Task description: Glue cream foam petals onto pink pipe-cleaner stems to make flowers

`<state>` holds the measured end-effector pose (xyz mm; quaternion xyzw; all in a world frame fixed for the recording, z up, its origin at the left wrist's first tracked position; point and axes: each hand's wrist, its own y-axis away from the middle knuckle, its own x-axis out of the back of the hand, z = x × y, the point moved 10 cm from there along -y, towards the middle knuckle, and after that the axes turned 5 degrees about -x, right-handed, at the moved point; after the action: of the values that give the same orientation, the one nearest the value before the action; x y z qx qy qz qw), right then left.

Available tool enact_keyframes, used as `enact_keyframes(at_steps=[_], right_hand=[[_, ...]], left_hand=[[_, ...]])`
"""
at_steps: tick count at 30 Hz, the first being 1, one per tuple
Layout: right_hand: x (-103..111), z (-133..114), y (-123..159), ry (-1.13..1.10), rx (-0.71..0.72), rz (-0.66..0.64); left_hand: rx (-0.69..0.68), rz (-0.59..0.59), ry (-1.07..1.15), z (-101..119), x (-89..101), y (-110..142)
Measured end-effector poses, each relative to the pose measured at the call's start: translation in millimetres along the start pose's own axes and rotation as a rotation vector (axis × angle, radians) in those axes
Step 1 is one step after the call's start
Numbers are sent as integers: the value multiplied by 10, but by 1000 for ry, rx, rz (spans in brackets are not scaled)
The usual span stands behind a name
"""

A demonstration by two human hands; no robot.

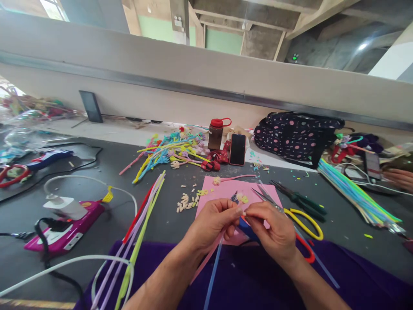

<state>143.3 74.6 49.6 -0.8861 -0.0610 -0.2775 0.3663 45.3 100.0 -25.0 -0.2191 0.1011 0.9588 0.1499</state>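
Observation:
Above a pink sheet point(211, 189), both hands meet fingertip to fingertip. My left hand point(213, 219) is closed on a pink pipe cleaner point(208, 257), which trails down toward the purple cloth. My right hand point(274, 228) pinches a small pale piece point(244, 212) against the left fingertips; its shape is mostly hidden. Below the hands runs a bluish translucent stick point(213, 273). Between them a blue object point(247, 226) is largely covered. Scissors point(303, 224) with yellow and red handles lie partly under my right hand. Short cream pieces point(185, 202) are scattered left of the sheet.
Dark pliers point(300, 200) rest at right, near a bundle of coloured pipe cleaners point(358, 193). Finished-looking coloured stems point(171, 150), a bottle point(215, 135), a phone point(237, 149) and a patterned bag point(293, 135) stand behind. A magenta power strip point(69, 232) with cables is left. Another person's hand point(400, 177) shows far right.

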Motion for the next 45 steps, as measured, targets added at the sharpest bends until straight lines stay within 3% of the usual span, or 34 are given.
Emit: enact_keyframes(at_steps=[11,17,24,30,45], right_hand=[[7,-160,13,153,120,-11],[212,-30,-84,125,28,-92],[70,12,-86,246,68,-245],[-45,-27,-64,272,115,-289],[-46,62,-60,351,90,-305]], left_hand=[[35,15,-149,-35,11,4],[-87,163,-590,137,194,13],[-200,122,-920,244,58,14],[-206,86,-1011,245,-3,21],[-211,56,-1094,230,-27,27]])
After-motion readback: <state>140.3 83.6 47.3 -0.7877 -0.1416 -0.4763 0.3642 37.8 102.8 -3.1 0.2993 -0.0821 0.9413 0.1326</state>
